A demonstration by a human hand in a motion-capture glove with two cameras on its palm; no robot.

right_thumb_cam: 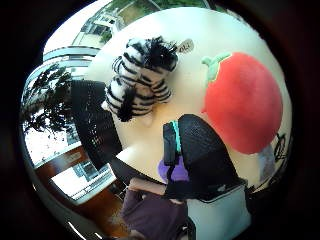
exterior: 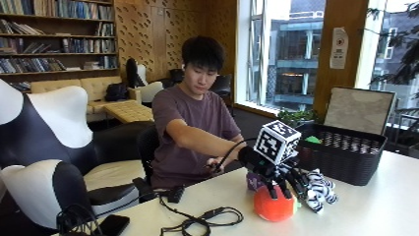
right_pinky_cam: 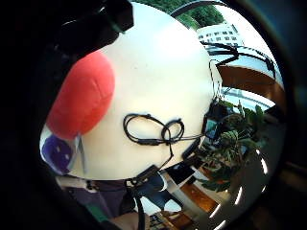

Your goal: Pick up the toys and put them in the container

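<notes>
Tabletop (exterior: 367,206): tomato plush (exterior: 274,206) perhaps half-hidden

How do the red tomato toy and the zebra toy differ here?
The tomato toy is plain red, round and smooth, with a green stalk; the zebra toy is black-and-white striped, shaggy and limbed. The tomato looks the bulkier. The gloved right hand is directly over the tomato; the zebra lies beside it, untouched. Both are soft toys on the pale table, outside the black container.

outside: across table, facing person | palm views: close above shared red toy (right_thumb_cam: 245,102)
</notes>
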